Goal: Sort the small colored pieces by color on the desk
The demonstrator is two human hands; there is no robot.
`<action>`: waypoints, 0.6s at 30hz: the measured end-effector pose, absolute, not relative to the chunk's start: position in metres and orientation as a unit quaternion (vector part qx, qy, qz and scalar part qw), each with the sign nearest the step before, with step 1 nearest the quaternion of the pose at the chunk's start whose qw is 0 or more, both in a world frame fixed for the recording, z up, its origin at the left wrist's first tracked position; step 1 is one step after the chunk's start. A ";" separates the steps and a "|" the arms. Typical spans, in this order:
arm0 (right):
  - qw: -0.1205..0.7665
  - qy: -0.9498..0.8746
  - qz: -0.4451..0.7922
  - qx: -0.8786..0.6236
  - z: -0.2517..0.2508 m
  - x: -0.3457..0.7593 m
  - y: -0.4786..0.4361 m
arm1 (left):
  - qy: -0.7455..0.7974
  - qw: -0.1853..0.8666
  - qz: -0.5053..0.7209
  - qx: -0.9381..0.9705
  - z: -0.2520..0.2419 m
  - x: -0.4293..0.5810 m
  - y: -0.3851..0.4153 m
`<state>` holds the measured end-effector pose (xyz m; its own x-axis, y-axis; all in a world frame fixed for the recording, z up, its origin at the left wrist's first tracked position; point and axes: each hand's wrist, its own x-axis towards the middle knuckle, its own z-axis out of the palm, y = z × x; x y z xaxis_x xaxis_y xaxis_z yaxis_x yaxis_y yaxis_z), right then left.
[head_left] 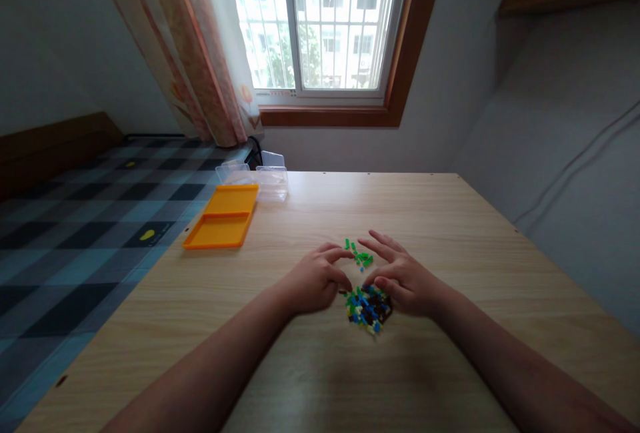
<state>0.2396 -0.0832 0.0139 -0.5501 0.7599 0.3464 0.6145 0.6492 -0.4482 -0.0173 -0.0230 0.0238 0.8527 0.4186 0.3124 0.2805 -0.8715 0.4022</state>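
Note:
A pile of small building bricks (370,309), in blue, green, black, white and yellow, lies on the wooden table. Beyond it sits a smaller group of green bricks (366,259), with one tiny blue piece at its near side. My left hand (320,278) is at the left of both groups, fingers bent and apart, its lower fingertips by the pile's far left edge. From the right, my right hand (397,273) reaches in with its fingers spread, the lower ones at the pile's far right edge. No brick shows in either hand.
An orange tray (227,214) with two compartments lies at the table's left edge. Behind it stand clear plastic boxes (273,183). A bed with a checked cover (100,219) adjoins the table on the left; a window and a wall are behind.

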 end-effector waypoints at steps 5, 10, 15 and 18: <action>0.272 -0.868 0.150 -0.388 0.015 0.237 -0.085 | 0.235 0.124 0.199 0.943 0.020 -0.019 -0.019; 0.232 -0.882 0.160 -0.378 0.015 0.233 -0.086 | 0.241 0.139 0.230 0.933 0.018 -0.019 -0.017; 0.256 -0.859 0.136 -0.422 0.011 0.235 -0.084 | 0.198 0.184 0.240 0.932 0.021 -0.016 -0.024; 0.271 -0.858 0.139 -0.413 0.011 0.236 -0.083 | 0.194 0.190 0.227 0.935 0.021 -0.015 -0.027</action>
<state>0.2363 -0.0833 0.0106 -0.5117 0.7846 0.3501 0.6344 0.6199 -0.4618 -0.0154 -0.0267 0.0210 0.8218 0.4483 0.3515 0.2760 -0.8531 0.4428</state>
